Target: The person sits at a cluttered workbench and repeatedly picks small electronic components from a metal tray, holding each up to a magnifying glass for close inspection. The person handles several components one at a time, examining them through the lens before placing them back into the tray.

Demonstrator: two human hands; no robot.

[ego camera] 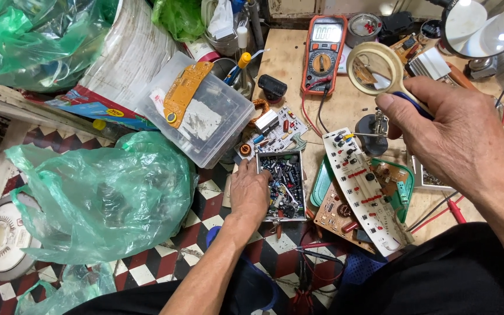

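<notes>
Left hand [251,189]: fingers spread, digging in small square metal tray of mixed electronic components [281,185] at wooden table [290,64] edge; best sifted gently. Right hand [456,131]: clamped on round blue-handled magnifying glass [375,69] above long white circuit board [364,189]; keep level.

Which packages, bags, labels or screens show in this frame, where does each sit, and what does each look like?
Multimeter: bench top, orange case, grey screen, round dial.
Clear plastic box: left of the bench, rectangular, orange circuit board on its lid.
Green plastic bag: on the tiled floor, crumpled, translucent.
Small parts tray: bench edge, rectangular; the left hand rests in it.
Magnifying glass: round, cream rim, in the right hand.
</notes>
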